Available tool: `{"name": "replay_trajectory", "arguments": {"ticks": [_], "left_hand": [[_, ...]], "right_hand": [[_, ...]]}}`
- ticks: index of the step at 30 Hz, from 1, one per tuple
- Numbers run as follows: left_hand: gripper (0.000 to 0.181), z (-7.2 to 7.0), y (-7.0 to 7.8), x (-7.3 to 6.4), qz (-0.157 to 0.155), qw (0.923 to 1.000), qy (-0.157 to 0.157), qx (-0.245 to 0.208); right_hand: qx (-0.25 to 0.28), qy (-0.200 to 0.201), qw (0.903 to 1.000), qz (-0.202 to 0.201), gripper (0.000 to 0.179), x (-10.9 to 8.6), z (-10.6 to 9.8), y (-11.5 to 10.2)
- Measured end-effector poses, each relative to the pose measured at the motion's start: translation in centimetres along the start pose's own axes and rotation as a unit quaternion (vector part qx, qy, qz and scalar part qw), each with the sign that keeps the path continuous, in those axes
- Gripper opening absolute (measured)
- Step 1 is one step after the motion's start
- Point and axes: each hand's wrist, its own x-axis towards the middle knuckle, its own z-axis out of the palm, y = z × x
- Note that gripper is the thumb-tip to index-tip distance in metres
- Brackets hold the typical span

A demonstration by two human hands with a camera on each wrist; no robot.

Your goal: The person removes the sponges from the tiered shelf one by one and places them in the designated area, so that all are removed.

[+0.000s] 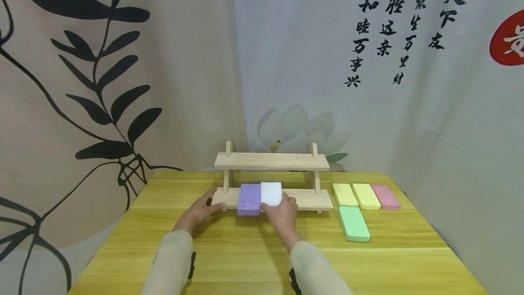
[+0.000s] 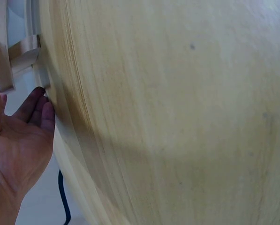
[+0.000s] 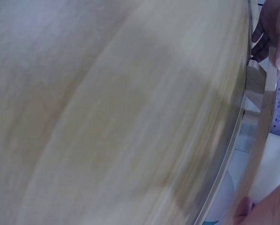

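Table (image 1: 237, 254); 2 hands (image 1: 199, 211) (image 1: 283, 214) at rack (image 1: 272, 161); white sponge (image 1: 271, 192) partly hidden.

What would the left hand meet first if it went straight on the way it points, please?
Most likely the left end of the lower shelf, which the left hand seems to touch.

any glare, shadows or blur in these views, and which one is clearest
Head view: clearest, with soft shadow on the table near the right hand; left wrist view: table edge bowed, a broad shadow across the wood, bright patch at upper right; right wrist view: hazier, wood grain smeared, pale glare at upper left, edge also bowed.
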Motion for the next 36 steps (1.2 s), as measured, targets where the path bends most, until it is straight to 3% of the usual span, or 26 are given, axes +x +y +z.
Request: {"name": "replay_trajectory", "arguments": {"ticks": [11,19,27,36], "left_hand": [[0.089,-0.1,0.1,0.3,0.001,1.0000,0.000,-0.003],[0.089,-0.1,-0.2,0.2,0.003,1.0000,0.001,-0.007],[0.088,0.0,-0.1,0.2,0.006,1.0000,0.003,-0.004],[0.089,0.1,0.0,0.2,0.003,1.0000,0.003,-0.004]], "right_hand": [[0.006,-0.002,1.0000,0.000,0.083,0.6,-0.6,0.6],[0.010,-0.005,0.9999,-0.011,0.076,1.0,-1.0,1.3],[0.001,-0.016,0.9998,0.013,0.080,1.0,-1.2,1.2],[-0.004,-0.006,0.9999,0.012,0.081,0.9,-1.1,1.1]]}}
